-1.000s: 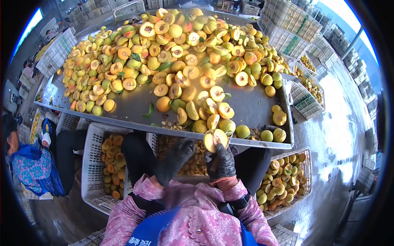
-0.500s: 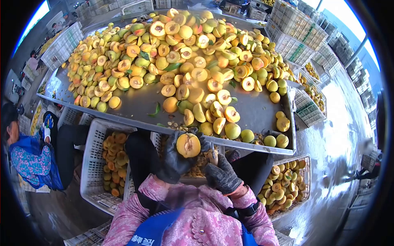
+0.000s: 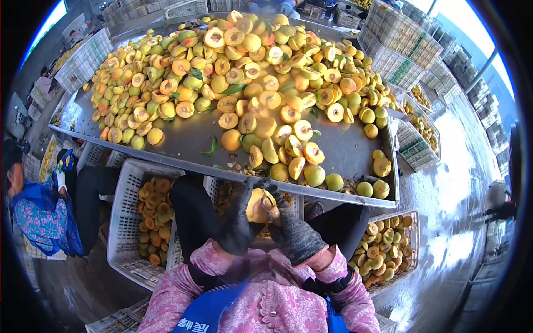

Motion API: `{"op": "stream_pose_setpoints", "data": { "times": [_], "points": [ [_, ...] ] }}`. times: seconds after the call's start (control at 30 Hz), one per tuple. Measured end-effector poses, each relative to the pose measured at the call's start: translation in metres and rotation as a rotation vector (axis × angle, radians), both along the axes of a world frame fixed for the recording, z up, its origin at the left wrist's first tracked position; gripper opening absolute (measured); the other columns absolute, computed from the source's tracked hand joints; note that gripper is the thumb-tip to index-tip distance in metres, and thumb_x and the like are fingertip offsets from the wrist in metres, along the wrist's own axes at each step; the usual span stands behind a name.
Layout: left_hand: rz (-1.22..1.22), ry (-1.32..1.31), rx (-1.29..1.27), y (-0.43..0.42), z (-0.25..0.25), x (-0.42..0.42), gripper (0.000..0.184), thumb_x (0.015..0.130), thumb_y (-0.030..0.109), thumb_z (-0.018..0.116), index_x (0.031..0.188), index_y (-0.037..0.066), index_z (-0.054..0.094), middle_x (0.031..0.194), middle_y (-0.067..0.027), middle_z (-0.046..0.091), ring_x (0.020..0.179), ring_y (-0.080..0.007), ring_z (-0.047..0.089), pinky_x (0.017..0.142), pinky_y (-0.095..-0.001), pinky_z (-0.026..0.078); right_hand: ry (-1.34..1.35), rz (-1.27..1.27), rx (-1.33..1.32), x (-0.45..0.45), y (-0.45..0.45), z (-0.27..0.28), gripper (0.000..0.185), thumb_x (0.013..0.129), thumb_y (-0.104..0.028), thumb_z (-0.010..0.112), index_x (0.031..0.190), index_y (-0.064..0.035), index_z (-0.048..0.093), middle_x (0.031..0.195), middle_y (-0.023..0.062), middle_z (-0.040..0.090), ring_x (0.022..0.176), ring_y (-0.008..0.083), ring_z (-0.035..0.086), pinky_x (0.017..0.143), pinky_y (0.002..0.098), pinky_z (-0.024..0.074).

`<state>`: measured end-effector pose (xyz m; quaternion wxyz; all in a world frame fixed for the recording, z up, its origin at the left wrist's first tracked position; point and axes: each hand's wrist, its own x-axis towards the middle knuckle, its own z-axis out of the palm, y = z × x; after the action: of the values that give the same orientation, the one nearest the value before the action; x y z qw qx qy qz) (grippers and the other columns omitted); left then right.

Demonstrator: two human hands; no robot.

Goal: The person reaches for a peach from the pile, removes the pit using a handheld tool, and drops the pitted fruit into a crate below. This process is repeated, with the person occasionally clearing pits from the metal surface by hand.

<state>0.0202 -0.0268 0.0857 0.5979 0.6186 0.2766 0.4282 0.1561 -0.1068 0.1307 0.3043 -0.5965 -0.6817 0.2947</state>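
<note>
My left hand [image 3: 236,219], in a dark glove, is wrapped round a halved yellow peach [image 3: 256,206]. My right hand [image 3: 298,236], in a grey knit glove, grips a small curved metal pitting tool [image 3: 271,210]. The tool's metal end is against the peach half, on its right side. Both hands are together above my lap, just in front of the metal table's rim [image 3: 222,173]. Fingers and tool cover part of the peach, and most of the tool's handle is hidden in my right glove.
Halved peaches [image 3: 183,66] are heaped on the table. A crate of peach halves [image 3: 123,222] stands to my left and another crate [image 3: 415,238] to my right. Below my hands is a crate with scraps [image 3: 225,194]. A person [image 3: 41,211] sits at the left.
My right hand has moved left and up, bringing the pitting tool to the peach half. My left hand has turned the peach, whose cut face was toward the camera before.
</note>
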Motion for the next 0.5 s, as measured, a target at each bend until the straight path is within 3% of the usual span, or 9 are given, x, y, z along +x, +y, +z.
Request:
{"op": "stream_pose_setpoints", "data": {
  "times": [0.1, 0.17, 0.23, 0.37, 0.43, 0.5],
  "points": [
    [-0.015, -0.130, -0.216, 0.001, -0.020, 0.004, 0.025, 0.088, 0.002, 0.051, 0.112, -0.003, 0.048, 0.097, -0.0104, 0.057, 0.090, -0.0160, 0.055, 0.081, -0.0297, 0.045, -0.079, 0.018, 0.001, -0.001, 0.001, -0.014, 0.042, 0.086, -0.014, 0.052, 0.126, -0.0055, 0.041, 0.081, 0.0214, 0.054, 0.069, 0.0364, 0.056, 0.062, 0.0408, 0.0455],
    [-0.020, -0.102, -0.200, 0.001, -0.029, 0.005, 0.020, 0.089, 0.003, 0.049, 0.108, -0.003, 0.050, 0.092, -0.0093, 0.058, 0.086, -0.0154, 0.055, 0.079, -0.0289, 0.046, -0.036, 0.024, -0.026, -0.002, 0.003, -0.030, 0.051, 0.085, -0.011, 0.052, 0.133, -0.0060, 0.034, 0.081, 0.0204, 0.053, 0.069, 0.0339, 0.055, 0.064, 0.0394, 0.0453],
    [-0.003, 0.079, 0.060, 0.003, -0.033, 0.004, 0.017, 0.089, 0.003, 0.048, 0.104, -0.003, 0.051, 0.089, -0.0083, 0.058, 0.083, -0.0155, 0.055, 0.077, -0.0282, 0.046, 0.089, 0.028, -0.088, -0.005, 0.005, -0.045, 0.059, 0.084, -0.007, 0.051, 0.138, -0.0062, 0.027, 0.082, 0.0196, 0.052, 0.071, 0.0316, 0.054, 0.067, 0.0377, 0.0452],
    [0.018, 0.103, -0.031, 0.004, -0.039, 0.004, 0.014, 0.089, 0.004, 0.046, 0.099, -0.002, 0.053, 0.089, -0.0079, 0.058, 0.083, -0.0151, 0.055, 0.076, -0.0280, 0.046, 0.121, 0.075, -0.206, -0.008, 0.008, -0.041, 0.066, 0.082, 0.000, 0.048, 0.141, -0.0041, 0.019, 0.089, 0.0189, 0.051, 0.077, 0.0298, 0.052, 0.074, 0.0365, 0.0443],
    [0.120, 0.152, 0.062, -0.002, -0.031, 0.001, 0.014, 0.088, 0.005, 0.047, 0.099, -0.002, 0.054, 0.089, -0.0079, 0.058, 0.083, -0.0151, 0.055, 0.076, -0.0283, 0.046, -0.056, 0.118, -0.062, -0.007, 0.004, -0.060, 0.069, 0.081, 0.003, 0.047, 0.142, -0.0031, 0.016, 0.094, 0.0197, 0.050, 0.080, 0.0308, 0.052, 0.077, 0.0371, 0.0439],
    [0.082, 0.214, 0.057, 0.000, -0.030, -0.002, 0.017, 0.086, 0.005, 0.050, 0.101, -0.002, 0.054, 0.091, -0.0093, 0.059, 0.086, -0.0163, 0.056, 0.078, -0.0289, 0.046, -0.033, 0.149, 0.070, -0.008, 0.003, -0.077, 0.071, 0.080, 0.003, 0.049, 0.142, -0.0019, 0.013, 0.097, 0.0197, 0.049, 0.082, 0.0309, 0.052, 0.078, 0.0373, 0.0434]
  ]
}}
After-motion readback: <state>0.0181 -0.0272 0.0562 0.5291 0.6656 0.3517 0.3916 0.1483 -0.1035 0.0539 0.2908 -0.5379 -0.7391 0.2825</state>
